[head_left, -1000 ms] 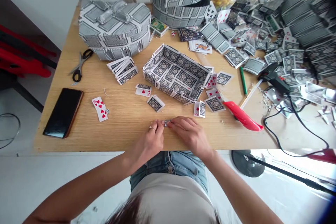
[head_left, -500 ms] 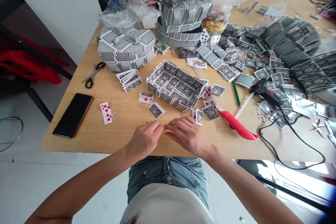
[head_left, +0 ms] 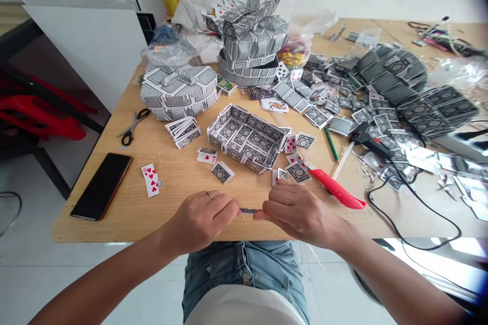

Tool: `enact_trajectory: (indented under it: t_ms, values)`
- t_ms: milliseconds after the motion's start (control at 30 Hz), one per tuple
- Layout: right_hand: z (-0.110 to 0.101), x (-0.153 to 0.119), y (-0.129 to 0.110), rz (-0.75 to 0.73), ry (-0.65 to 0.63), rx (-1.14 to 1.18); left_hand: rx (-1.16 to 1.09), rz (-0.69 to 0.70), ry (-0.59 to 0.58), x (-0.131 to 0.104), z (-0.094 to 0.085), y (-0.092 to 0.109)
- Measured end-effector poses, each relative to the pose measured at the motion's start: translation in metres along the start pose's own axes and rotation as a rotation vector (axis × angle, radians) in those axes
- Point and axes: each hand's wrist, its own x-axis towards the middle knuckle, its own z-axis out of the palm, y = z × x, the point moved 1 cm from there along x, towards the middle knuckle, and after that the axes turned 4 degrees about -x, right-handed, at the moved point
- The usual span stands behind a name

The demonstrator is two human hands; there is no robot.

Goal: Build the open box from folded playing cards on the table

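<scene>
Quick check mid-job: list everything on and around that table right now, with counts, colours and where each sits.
folded card strip: one, grey-patterned, pinched between both hands at the near edge
open card tray: one, grey and white, table centre
round card boxes: two, grey, far left and centre back
loose cards: many, grey backs, scattered right
ten of hearts: one, red on white, near left
phone: one, black, left edge
scissors: one, black handles, left
utility knife: one, red, right of hands
glue gun: one, black, right
left hand: ring on a finger
right hand
</scene>
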Motion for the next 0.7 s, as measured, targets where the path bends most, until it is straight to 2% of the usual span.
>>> enact_trajectory:
  t_ms: [100,267,333,400,533,700]
  values:
    - [0.003,-0.002,0.006,0.063,0.003,-0.002,-0.216,-0.137,-0.014,0.004,0.003,-0.008]
    - [0.011,-0.007,0.020,0.318,0.039,0.079,-0.772,-0.530,-0.146,0.022,0.012,-0.029]
    - [0.014,-0.011,0.022,0.381,0.065,0.148,-0.942,-0.703,-0.184,0.027,0.017,-0.033]
    - [0.018,-0.016,0.021,0.434,0.095,0.202,-1.051,-0.807,-0.221,0.028,0.022,-0.032]
    - [0.026,-0.024,0.018,0.540,0.145,0.275,-1.004,-0.795,-0.181,0.025,0.029,-0.027]
    - [0.027,-0.030,0.018,0.540,0.188,0.258,-0.935,-0.701,-0.095,0.026,0.038,-0.031]
